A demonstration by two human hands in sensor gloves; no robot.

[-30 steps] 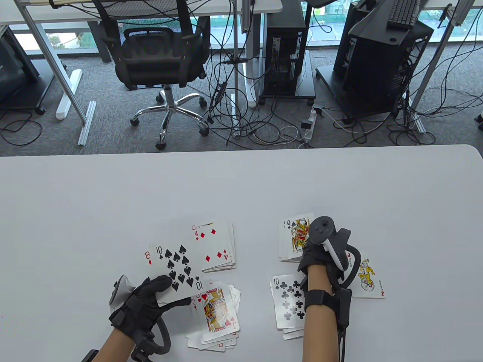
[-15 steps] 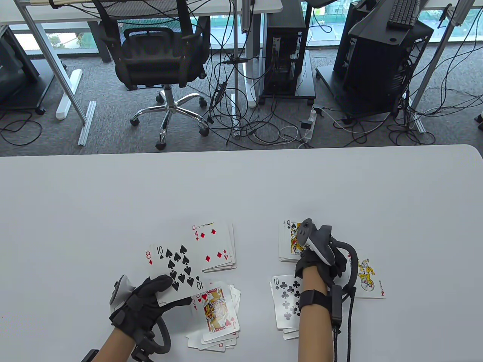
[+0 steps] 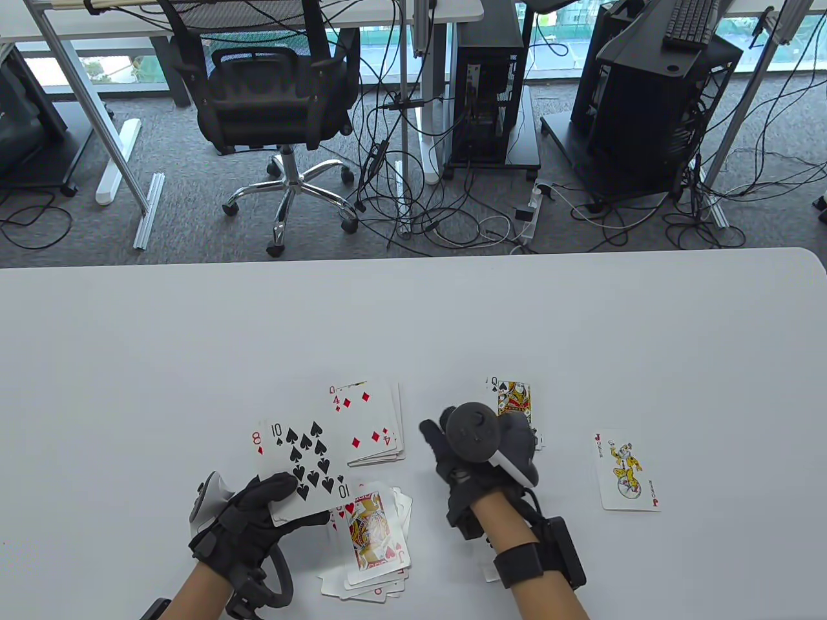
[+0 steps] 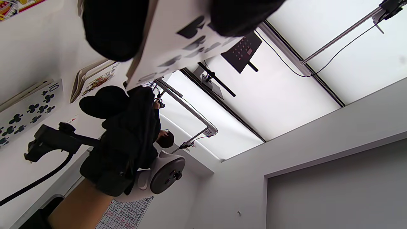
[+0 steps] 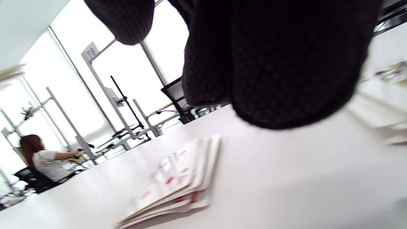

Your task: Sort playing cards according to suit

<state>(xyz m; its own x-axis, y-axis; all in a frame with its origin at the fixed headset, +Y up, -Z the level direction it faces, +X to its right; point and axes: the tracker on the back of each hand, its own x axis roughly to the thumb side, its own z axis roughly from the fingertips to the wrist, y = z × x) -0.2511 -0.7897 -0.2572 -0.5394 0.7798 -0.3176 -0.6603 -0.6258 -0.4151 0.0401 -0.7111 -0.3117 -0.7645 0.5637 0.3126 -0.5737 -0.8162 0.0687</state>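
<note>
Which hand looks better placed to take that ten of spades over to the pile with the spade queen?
Probably the right hand: it hovers empty between the held ten of spades and the spade queen pile. The left hand is gripping the remaining cards.

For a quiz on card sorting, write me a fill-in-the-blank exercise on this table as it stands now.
1. The black-gloved left hand holds a fan of cards topped by the ten of ____.
2. The white-bordered joker card lies alone, face ____, on the white table.
3. The pile beyond the fan shows a four of ____ on top.
4. The black-gloved right hand hovers just in front of the queen of ____.

Missing words: spades; up; diamonds; spades
</note>
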